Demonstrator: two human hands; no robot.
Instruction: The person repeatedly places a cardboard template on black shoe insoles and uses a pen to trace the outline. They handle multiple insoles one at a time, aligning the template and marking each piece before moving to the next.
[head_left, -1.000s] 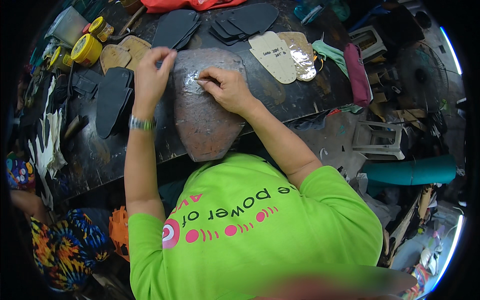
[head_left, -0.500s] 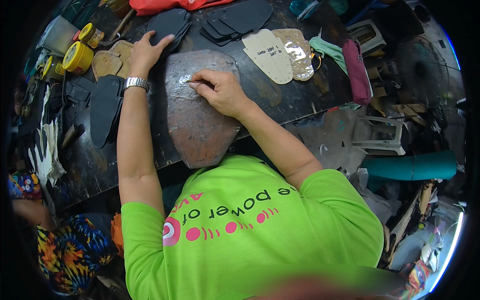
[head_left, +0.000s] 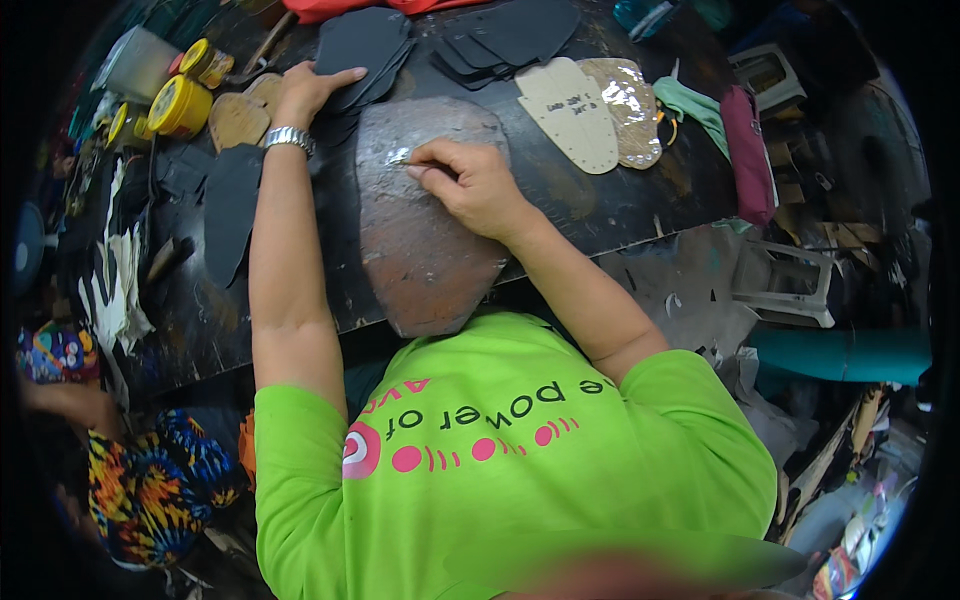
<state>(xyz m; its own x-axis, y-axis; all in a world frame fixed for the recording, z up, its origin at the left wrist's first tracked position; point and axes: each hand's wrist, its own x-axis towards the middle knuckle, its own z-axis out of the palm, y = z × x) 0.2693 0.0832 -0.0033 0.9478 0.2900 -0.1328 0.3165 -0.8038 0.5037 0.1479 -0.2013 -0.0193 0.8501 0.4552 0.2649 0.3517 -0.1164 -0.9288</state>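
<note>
My left hand point(head_left: 310, 95), with a silver watch on its wrist, reaches to a stack of black shaped sheets point(head_left: 365, 45) at the far side of the table. Its thumb and fingers are spread apart against the stack's near left edge. My right hand point(head_left: 470, 185) rests over a worn, brownish board point(head_left: 435, 270) with rounded sides that lies in front of me. Thumb and forefinger pinch a thin dark sliver, whose kind I cannot make out, above a shiny patch on the board.
Right of the far middle, more black sheets point(head_left: 510, 40), a cream template point(head_left: 572, 115) and a brown glossy one point(head_left: 625, 115) lie on the dark table point(head_left: 560, 210). Yellow tubs point(head_left: 180, 106) and further black sheets point(head_left: 232, 215) are at left. A person's patterned garment point(head_left: 150, 490) shows lower left.
The whole view has shifted, so things appear farther right. Both hands keep nearly the same places, the left at the black sheets and the right over the board.
</note>
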